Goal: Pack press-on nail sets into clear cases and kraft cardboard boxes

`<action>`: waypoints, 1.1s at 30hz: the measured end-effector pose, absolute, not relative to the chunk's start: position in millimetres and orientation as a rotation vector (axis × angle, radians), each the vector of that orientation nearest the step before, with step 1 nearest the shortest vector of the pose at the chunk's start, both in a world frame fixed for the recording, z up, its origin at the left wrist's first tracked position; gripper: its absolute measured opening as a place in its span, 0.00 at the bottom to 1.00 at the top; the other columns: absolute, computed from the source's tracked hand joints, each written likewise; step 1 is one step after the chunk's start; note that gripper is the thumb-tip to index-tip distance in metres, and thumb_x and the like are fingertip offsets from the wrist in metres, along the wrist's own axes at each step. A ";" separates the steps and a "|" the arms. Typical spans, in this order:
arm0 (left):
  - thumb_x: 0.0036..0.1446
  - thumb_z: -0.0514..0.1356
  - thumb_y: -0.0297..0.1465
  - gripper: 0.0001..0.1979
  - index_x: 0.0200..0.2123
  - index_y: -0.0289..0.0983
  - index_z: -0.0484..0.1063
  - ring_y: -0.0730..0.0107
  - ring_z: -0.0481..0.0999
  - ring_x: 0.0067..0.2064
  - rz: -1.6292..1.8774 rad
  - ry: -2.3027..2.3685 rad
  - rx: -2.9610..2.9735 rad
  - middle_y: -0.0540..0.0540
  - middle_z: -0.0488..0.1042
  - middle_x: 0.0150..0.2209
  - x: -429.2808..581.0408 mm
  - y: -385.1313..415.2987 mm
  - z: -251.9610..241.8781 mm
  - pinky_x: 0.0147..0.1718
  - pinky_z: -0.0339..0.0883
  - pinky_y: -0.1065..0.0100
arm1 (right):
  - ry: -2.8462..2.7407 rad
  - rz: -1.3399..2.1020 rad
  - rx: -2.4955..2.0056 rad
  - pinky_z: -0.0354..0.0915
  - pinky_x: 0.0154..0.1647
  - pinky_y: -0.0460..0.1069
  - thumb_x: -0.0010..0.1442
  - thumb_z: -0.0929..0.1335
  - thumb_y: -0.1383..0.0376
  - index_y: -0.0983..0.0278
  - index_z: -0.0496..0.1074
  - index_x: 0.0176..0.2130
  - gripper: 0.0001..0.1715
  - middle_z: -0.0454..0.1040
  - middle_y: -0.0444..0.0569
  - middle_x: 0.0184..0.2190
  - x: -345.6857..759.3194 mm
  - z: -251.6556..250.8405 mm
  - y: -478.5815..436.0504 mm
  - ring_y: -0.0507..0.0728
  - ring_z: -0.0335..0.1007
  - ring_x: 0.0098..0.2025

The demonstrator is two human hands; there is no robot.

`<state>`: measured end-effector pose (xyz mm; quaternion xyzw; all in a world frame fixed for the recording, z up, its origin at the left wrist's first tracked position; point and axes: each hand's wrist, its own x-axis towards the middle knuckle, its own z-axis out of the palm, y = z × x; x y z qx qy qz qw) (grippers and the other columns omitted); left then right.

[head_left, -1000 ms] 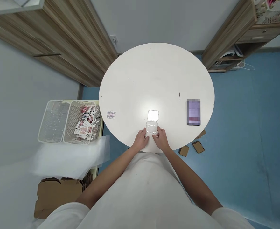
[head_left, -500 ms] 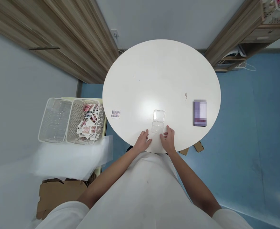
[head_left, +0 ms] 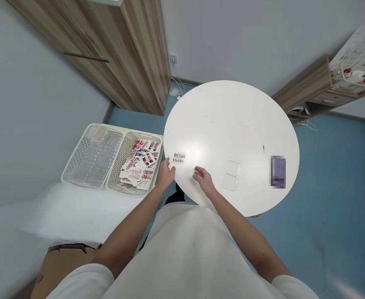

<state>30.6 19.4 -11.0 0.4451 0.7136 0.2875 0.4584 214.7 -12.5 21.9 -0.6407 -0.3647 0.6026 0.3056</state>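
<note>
A small card of press-on nails [head_left: 179, 158], two rows of purple and pink glittery pieces, lies flat near the left edge of the white table. Just left of it is my left hand [head_left: 166, 172], fingers apart and nothing held. My right hand [head_left: 203, 179] hovers over the table to the right of the card, empty, with fingers stretched toward the left. Further right, a clear plastic case [head_left: 231, 175] lies opened out flat, its lid away from me and its base nearer; neither hand touches it.
A purple box-like item [head_left: 278, 172], blurred, lies at the right of the round table [head_left: 232, 108]. To the left stand a basket [head_left: 120, 166] of similar nail cards and a basket [head_left: 73, 162] of clear cases. Wooden cabinets [head_left: 139, 54] stand behind.
My view has turned left. Both hands have left the clear case and moved left to the nail card. The case stays opened on the table.
</note>
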 end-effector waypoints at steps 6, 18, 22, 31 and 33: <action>0.50 0.52 0.25 0.27 0.55 0.36 0.54 0.61 0.60 0.56 0.675 1.610 0.978 0.39 0.59 0.56 22.5 37.8 -12.7 0.50 0.58 0.60 | -0.708 1.669 -1.637 0.58 0.53 0.53 0.46 0.64 0.69 0.60 0.63 0.48 0.28 0.62 0.48 0.54 169.9 12.5 18.1 0.57 0.56 0.56; 0.47 0.54 0.25 0.26 0.52 0.36 0.60 0.62 0.64 0.53 0.651 1.476 0.875 0.40 0.64 0.52 13.1 43.3 -21.7 0.49 0.59 0.63 | -0.530 1.632 -1.606 0.58 0.53 0.52 0.41 0.65 0.73 0.60 0.62 0.48 0.32 0.61 0.49 0.54 159.7 -2.6 24.7 0.55 0.59 0.54; 0.48 0.54 0.25 0.24 0.51 0.34 0.61 0.64 0.66 0.51 0.672 1.482 0.763 0.38 0.66 0.51 14.2 47.8 -22.1 0.48 0.60 0.64 | -0.509 1.583 -1.668 0.61 0.49 0.51 0.40 0.67 0.71 0.62 0.63 0.47 0.31 0.66 0.51 0.48 160.1 -10.3 31.8 0.54 0.65 0.47; 0.48 0.57 0.27 0.22 0.49 0.34 0.62 0.65 0.68 0.47 0.659 1.547 0.810 0.38 0.68 0.47 32.2 30.1 -25.4 0.44 0.63 0.66 | -0.539 1.629 -1.674 0.66 0.36 0.49 0.45 0.66 0.65 0.64 0.69 0.34 0.12 0.73 0.48 0.35 165.7 -6.1 30.3 0.53 0.69 0.36; 0.46 0.60 0.30 0.27 0.51 0.35 0.60 0.64 0.68 0.47 0.631 1.580 0.962 0.38 0.67 0.48 37.8 23.8 -18.5 0.43 0.63 0.64 | -0.552 1.634 -1.637 0.66 0.35 0.49 0.45 0.66 0.65 0.64 0.69 0.35 0.13 0.72 0.48 0.35 180.4 -0.5 24.6 0.53 0.68 0.36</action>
